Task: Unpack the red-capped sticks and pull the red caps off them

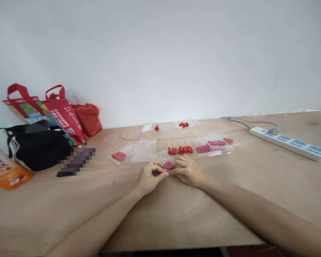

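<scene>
My left hand (149,177) and my right hand (187,171) meet at the near edge of a small clear zip bag (159,157), each pinching it with thumb and fingers. Inside the bag lie several thin, pale sticks with red bulb ends, like droppers; the red ends face me. Just beyond my right hand, loose red-ended droppers (186,149) lie side by side. Flat clear bags (143,151) rest beyond my left hand, beside a filled bag (119,156). More filled bags (212,146) overlap to the right. My fingers partly hide the held bag's edge.
Clear bags with small red bulbs (184,124) lie near the wall. A white power strip (290,142) with a plugged-in cord is at right. At left are red shopping bags (62,117), a black bag (39,148), an orange pouch (12,171) and a blurred dark object (77,162).
</scene>
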Available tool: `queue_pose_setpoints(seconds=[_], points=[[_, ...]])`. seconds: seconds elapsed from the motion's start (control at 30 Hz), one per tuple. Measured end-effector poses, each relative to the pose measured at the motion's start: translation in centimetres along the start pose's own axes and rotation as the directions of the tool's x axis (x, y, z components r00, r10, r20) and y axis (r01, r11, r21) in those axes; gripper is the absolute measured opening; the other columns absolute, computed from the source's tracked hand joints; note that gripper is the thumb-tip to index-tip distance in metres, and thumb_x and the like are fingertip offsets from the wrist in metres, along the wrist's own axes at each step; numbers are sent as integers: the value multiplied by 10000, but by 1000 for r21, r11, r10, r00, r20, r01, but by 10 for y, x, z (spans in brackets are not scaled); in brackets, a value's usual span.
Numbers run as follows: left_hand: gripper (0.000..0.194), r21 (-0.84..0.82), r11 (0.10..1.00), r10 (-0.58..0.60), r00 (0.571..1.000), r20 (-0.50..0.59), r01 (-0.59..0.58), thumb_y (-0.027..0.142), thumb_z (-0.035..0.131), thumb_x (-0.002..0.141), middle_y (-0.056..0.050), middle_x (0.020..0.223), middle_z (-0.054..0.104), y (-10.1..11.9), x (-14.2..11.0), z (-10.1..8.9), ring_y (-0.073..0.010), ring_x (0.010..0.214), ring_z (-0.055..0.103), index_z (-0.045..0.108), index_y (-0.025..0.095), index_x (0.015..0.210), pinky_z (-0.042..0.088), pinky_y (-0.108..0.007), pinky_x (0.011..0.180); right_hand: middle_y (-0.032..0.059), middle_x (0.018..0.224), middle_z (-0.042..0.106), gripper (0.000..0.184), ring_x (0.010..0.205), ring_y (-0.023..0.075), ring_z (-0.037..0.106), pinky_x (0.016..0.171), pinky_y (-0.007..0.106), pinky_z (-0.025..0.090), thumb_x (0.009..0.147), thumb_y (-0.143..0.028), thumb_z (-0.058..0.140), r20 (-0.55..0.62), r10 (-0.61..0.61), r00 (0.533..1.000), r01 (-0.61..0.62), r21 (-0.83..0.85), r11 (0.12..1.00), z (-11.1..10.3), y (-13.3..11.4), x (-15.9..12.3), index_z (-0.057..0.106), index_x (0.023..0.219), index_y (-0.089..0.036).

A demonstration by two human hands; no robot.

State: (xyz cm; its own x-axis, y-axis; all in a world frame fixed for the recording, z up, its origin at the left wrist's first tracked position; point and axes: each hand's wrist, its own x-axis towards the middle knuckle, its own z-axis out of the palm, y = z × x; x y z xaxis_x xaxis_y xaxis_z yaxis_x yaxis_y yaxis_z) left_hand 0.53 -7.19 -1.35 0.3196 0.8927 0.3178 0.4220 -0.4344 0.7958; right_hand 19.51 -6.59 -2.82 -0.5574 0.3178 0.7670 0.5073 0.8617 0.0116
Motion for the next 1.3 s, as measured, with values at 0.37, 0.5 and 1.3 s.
queue_pose_setpoints(seconds=[0.37, 0.5, 1.3], points=[[161, 168, 947, 268, 962, 55, -274, 166, 490, 774, -50, 883, 599, 6, -3, 3, -151, 877, 564, 612, 174, 669, 455, -282, 782, 32, 805, 615, 182, 713, 127, 493, 632, 261, 361, 799, -153, 465, -9, 17, 1000, -17, 25, 1000, 0, -6, 3, 630, 739, -202], [163, 168, 947, 278, 961, 1, -275, 167, 456, 794, -45, 828, 607, 7, -5, 7, -149, 859, 576, 562, 178, 670, 462, -285, 782, 42, 856, 602, 185, 776, 127, 530, 662, 250, 406, 822, -191, 462, 49, 141, 989, -145, 85, 986, 0, -12, 6, 633, 750, -202], [514, 199, 923, 222, 879, 423, -329, 321, 587, 741, -86, 1228, 514, 3, -4, -17, -219, 1128, 473, 440, 228, 1224, 371, -394, 955, 67, 957, 539, 102, 909, 170, 524, 791, 352, 441, 729, -238, 592, 300, 439, 847, -523, 313, 793, -22, 12, -11, 680, 711, -189]])
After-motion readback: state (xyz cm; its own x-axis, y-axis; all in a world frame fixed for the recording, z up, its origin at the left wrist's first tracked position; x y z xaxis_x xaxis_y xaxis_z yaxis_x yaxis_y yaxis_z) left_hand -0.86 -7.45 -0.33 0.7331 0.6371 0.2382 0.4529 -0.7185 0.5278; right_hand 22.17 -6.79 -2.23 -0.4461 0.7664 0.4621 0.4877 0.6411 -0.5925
